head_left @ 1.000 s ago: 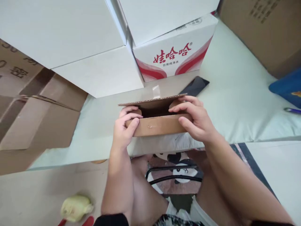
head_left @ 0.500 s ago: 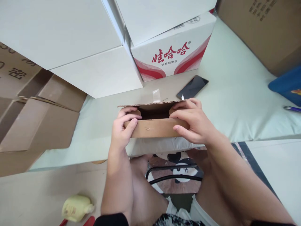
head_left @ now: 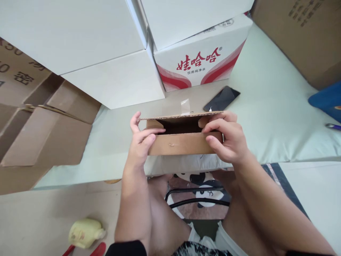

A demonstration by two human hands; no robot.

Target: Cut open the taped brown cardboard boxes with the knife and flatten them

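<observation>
A small brown cardboard box [head_left: 183,144] stands near the table's front edge, its top open toward me and its inside dark. My left hand [head_left: 141,142] grips the box's left end, thumb on the front wall, one finger over the rim and other fingers at the raised back flap. At the right end, my right hand [head_left: 226,137] holds the box, thumb against the front wall and fingers on the rim and back flap. Behind the flap lie a piece of clear tape [head_left: 185,106] and a black phone [head_left: 222,98].
White cartons [head_left: 114,80] and a red-and-white carton [head_left: 202,65] stand at the back. Brown cartons [head_left: 53,131] are on the left, another [head_left: 301,39] at the back right. A blue object [head_left: 326,101] and a pen [head_left: 333,126] lie far right. A yellow bottle [head_left: 85,233] is on the floor.
The box and both hands have shifted slightly right in view. My left hand's upper fingers have moved outward and up to the back flap's left end, uncovering the left inner flap.
</observation>
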